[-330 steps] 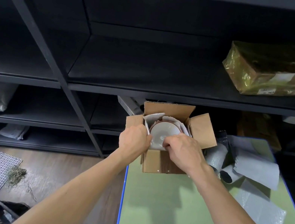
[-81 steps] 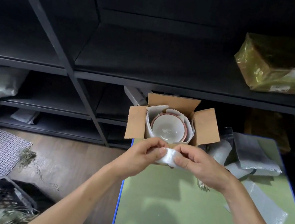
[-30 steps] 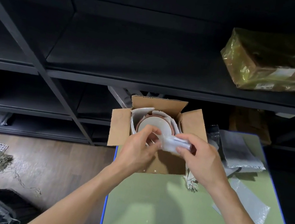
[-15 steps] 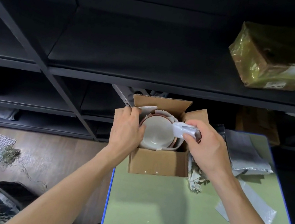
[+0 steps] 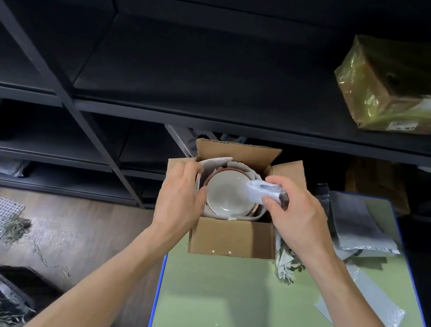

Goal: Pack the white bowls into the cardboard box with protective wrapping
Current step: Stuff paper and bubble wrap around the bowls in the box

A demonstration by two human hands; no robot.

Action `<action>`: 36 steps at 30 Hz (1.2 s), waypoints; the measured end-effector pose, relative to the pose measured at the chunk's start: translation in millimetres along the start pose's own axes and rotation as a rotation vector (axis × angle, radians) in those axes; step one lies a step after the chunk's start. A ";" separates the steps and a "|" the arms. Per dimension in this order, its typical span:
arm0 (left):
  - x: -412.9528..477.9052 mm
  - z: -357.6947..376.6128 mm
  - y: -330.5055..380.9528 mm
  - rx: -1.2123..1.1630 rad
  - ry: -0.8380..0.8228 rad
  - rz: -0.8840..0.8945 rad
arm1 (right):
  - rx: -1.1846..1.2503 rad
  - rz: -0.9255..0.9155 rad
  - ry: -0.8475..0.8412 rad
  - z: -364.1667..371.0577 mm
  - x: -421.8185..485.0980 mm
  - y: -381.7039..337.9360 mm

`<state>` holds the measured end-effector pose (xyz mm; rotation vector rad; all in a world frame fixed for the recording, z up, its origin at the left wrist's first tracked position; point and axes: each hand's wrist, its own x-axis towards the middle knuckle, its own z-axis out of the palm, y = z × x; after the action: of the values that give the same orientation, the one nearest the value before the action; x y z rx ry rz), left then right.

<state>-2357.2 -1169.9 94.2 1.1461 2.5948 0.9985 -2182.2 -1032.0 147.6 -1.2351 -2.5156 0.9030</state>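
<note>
Bowl: the white bowl (image 5: 227,194) sits mouth-up inside the cardboard box (image 5: 232,238), roughly centred. A brownish rim shows around it; you cannot tell whether more bowls are nested underneath.
Wrapping: white sheets of protective wrapping (image 5: 212,164) stand between the bowl and the box walls on the far and left sides. Nothing covers the top of the bowl.
Box: it stands at the far left corner of the green table (image 5: 240,311) with all its flaps open.
Left hand: your left hand (image 5: 179,197) grips the box's left wall, fingers curled over the outside and thumb inside against the wrapping.
Right hand: your right hand (image 5: 296,221) pinches a small wrapped bundle (image 5: 264,192) just above the bowl's right rim (a dark end pokes out of the wrap; what it contains is unclear).
Surroundings: loose wrap sheets (image 5: 356,225) lie on the table to the right of the box, and a dried sprig (image 5: 285,265) lies just beside the box's right front corner. Black shelving (image 5: 223,78) rises behind, holding a gold-wrapped parcel (image 5: 414,91).
Progress: late stage, by my estimate. The bowl is seated and padded at the sides.
Remaining: probably place the bundle in the box, add a top layer of wrap, then fold the flaps shut.
</note>
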 end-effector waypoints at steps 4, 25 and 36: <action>10.7 0.3 -6.9 0.204 -0.030 -0.069 | -0.010 -0.044 -0.007 2.7 1.9 -6.9; 26.5 -0.2 9.4 0.428 -0.167 -0.009 | 0.004 -0.089 0.012 6.6 5.8 -8.4; 2.3 18.0 -9.0 0.350 -0.112 0.084 | -0.231 -0.491 0.024 25.7 45.8 -59.7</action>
<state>-2357.6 -1163.4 75.0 1.3527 2.7178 0.4836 -2260.8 -1035.7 159.2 -0.6126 -2.7698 0.4884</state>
